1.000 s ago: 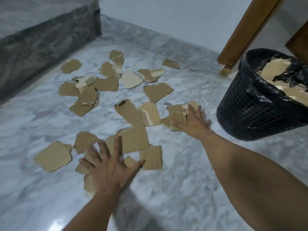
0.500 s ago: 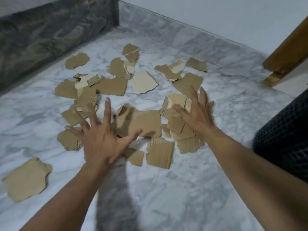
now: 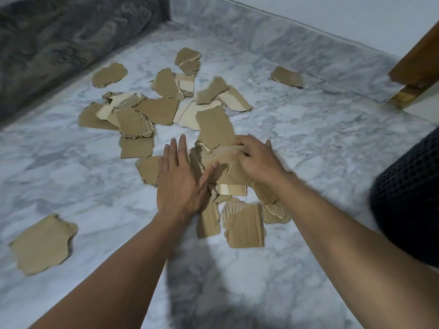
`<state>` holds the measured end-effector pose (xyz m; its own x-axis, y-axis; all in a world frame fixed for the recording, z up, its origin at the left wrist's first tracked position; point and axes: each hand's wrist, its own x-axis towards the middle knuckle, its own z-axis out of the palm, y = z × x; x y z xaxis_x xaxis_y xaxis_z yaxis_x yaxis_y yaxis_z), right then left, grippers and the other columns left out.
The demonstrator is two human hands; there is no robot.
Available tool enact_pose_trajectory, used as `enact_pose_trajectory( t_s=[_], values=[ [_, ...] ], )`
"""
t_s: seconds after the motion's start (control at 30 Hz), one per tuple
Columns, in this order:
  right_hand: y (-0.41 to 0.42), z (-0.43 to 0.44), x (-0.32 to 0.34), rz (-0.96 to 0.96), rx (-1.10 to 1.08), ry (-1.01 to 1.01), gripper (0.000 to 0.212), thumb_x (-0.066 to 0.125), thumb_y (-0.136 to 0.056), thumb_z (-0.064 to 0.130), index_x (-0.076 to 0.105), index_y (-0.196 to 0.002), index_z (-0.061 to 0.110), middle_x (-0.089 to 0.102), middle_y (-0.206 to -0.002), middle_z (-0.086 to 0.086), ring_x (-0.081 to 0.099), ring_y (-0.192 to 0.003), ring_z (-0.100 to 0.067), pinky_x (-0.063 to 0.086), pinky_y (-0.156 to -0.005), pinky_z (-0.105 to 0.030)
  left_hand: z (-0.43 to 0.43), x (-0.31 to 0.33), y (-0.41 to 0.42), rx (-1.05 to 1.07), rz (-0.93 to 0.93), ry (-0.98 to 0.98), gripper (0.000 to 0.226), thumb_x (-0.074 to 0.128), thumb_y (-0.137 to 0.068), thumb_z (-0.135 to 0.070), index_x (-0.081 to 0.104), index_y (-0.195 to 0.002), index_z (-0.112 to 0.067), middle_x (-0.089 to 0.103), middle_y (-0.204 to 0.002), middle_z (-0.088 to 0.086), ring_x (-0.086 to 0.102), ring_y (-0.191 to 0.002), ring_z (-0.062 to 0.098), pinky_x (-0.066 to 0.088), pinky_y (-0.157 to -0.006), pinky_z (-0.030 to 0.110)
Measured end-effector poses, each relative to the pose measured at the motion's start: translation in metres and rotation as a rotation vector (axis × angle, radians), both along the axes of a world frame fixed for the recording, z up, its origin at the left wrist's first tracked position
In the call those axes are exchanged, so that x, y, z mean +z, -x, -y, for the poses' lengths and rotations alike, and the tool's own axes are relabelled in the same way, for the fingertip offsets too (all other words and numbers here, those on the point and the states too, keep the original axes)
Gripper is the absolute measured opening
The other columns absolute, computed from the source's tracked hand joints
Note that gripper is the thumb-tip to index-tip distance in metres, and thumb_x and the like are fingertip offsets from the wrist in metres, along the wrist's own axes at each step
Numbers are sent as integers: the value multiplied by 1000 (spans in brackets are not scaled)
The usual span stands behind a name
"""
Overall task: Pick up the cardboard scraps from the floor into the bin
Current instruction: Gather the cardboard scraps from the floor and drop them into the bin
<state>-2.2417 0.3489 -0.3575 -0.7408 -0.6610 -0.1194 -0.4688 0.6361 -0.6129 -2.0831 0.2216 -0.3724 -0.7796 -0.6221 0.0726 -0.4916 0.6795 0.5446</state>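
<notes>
nearest me, on the left of the pale grey marble floor point(image 3: 308, 162), one big torn brown cardboard scrap point(image 3: 42, 243) lies alone, well apart from the rest. a ribbed rectangular brown cardboard piece point(image 3: 244, 226) lies a little farther in, toward the middle. just beyond it the left hand point(image 3: 180, 184) is flat, fingers straight, thumb spread, pressing against the left side of the heap of torn brown cardboard scraps point(image 3: 221, 162). the right hand point(image 3: 259, 160) has its fingers bent over the heap's top, curled round the upper pieces, though blur hides how firm that hold is. nothing is lifted yet; the heap rests on the floor. the black mesh plastic bin point(image 3: 408, 210) stands at the right edge, near the heap, its inside out of sight. farther off a loose cluster of scraps point(image 3: 142, 115) spreads toward the dark grey stone step point(image 3: 59, 43), and one stray piece point(image 3: 287, 77) lies by the far skirting. i'd say the job is early here: one handful being gathered, most left to collect.
</notes>
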Motion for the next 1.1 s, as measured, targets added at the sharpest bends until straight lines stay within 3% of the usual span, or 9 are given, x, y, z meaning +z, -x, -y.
enact_pose_trajectory(
  t_s=[0.1,0.27,0.43,0.6,0.67,0.77,0.83,0.97,1.1],
  values=[
    [-6,-17,10,-54,-100,44,46,50,-101,41,47,-146,34,39,-160,1,14,-155,-17,-4,-125,-50,-1,4,2,-82,119,65,108,17,-80,-92,-2,-162,-24,1,-170,10,-3,-157,29,1,-126,49],
    [-50,-69,17,131,-774,-360,93,23,-90,82,1,-163,29,-11,-169,-16,-14,-154,-35,-12,-117,-64,-2,2,0,-148,210,124,90,15,-86,-87,21,-158,-33,15,-169,7,3,-156,30,1,-125,50],
    [-90,-24,-5,-40,-531,-197,74,35,-101,55,10,-162,21,6,-170,-11,-1,-156,-28,-8,-122,-52,-17,1,-8,-60,-51,-12,61,22,-105,-51,41,-151,-17,49,-153,8,36,-145,28,24,-121,46],
    [-67,-13,8,-82,-521,-204,93,49,-90,67,11,-162,23,19,-163,-12,19,-145,-33,16,-114,-50,0,22,-19,115,-368,-182,58,49,-100,-46,39,-153,-24,55,-147,1,45,-137,23,37,-113,42],
    [-49,-13,13,18,-503,-140,96,38,-88,81,3,-163,31,2,-169,-11,4,-154,-31,4,-121,-55,40,24,-35,243,-284,40,73,53,-92,-62,36,-154,-27,43,-157,6,29,-149,29,25,-120,49],
    [-39,-2,11,45,-343,-219,104,22,-77,96,-5,-160,40,-15,-169,-9,-13,-155,-31,-16,-115,-63,112,16,-65,302,215,50,108,29,-72,-99,6,-160,-41,0,-171,7,-7,-155,40,-2,-119,67],
    [-42,15,4,-26,-209,-299,108,18,-72,99,-2,-161,41,-12,-170,-8,-16,-155,-32,-19,-115,-65,126,11,-66,146,417,48,117,8,-59,-106,-9,-158,-45,-12,-170,7,-15,-154,39,-9,-118,68],
    [-57,44,-7,-136,-213,-257,89,24,-84,88,28,-156,36,12,-170,-4,-1,-156,-30,-9,-120,-62,84,6,-57,-134,342,56,120,5,-61,-106,-3,-161,-38,-13,-169,7,-17,-155,27,-11,-123,55],
    [-72,52,-2,-203,-259,-76,66,51,-90,66,45,-139,21,47,-146,-7,41,-134,-33,33,-110,-48,57,-6,-59,-74,259,140,101,11,-84,-91,13,-162,-26,4,-171,7,-2,-157,27,1,-126,50]
  ],
)
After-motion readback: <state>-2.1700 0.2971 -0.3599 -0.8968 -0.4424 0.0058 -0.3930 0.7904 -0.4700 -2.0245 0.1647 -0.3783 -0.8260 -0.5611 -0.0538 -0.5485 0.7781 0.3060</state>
